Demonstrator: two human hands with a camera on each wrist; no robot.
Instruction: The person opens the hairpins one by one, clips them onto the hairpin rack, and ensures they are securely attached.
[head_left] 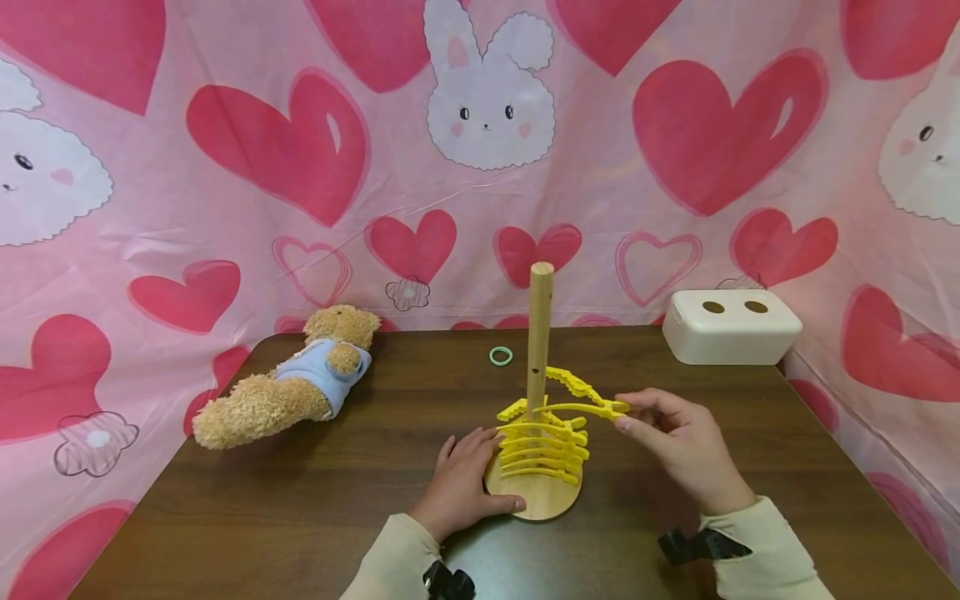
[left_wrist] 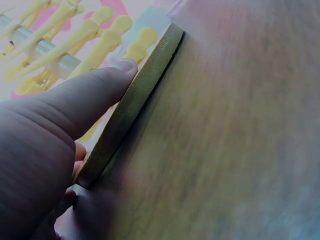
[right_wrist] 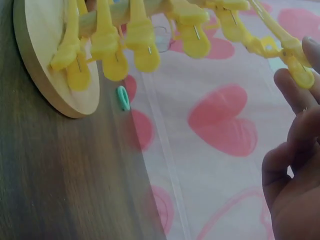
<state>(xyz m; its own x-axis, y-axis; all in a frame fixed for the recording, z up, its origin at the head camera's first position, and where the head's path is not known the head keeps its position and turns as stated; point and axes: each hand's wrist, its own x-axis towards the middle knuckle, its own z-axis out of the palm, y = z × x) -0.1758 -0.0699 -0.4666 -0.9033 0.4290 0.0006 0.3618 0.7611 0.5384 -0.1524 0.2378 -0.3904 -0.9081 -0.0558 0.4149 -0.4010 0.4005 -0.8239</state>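
Note:
A wooden stand has an upright round post (head_left: 540, 325) on a disc base (head_left: 547, 504). My left hand (head_left: 463, 487) holds the base at its left, with the thumb (left_wrist: 107, 82) along the near edge. Several yellow alligator hair clips (head_left: 542, 457) sit one above another around the lower post. Above them, my right hand (head_left: 682, 442) pinches another yellow hair clip (head_left: 606, 408) at its tail end. This clip's jaws are spread, the nearer one reaching across the front of the post. In the right wrist view, the pinched clip's tail (right_wrist: 300, 75) lies between thumb and fingers.
A teddy bear (head_left: 315, 375) in a light blue top lies on the brown table (head_left: 300, 517) at the left. A green ring (head_left: 501, 357) lies behind the stand. At the back right is a white box (head_left: 723, 337) with two holes. A pink heart-patterned cloth (head_left: 480, 200) hangs behind.

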